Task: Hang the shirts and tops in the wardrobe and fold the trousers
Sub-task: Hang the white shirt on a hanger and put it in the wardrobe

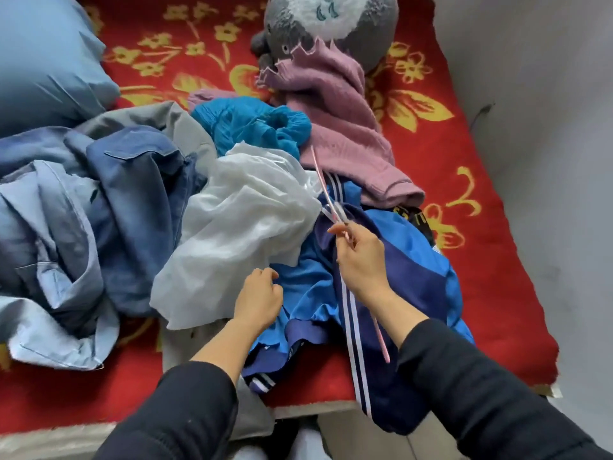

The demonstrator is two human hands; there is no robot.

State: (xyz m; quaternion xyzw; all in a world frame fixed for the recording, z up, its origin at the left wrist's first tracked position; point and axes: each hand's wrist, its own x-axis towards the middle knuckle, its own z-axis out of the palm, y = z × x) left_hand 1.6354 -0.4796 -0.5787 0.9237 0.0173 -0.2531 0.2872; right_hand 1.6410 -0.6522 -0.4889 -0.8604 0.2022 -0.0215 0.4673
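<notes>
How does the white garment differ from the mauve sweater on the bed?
The white garment is thin and smooth; the mauve sweater is a thick knit. The white garment lies bunched in the pile's middle; the mauve sweater stretches back against the grey plush toy. Both lie unhung on the bed.

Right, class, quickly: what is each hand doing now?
Left hand: fingers curled over the blue striped tracksuit top; grip cannot be told.
Right hand: pinches the thin pink plastic hanger.

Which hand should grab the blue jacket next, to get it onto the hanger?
Probably left. The left hand sits on the blue jacket, fingers curled at its fabric, with no hanger in it. The right hand is occupied, pinching the pink hanger.
</notes>
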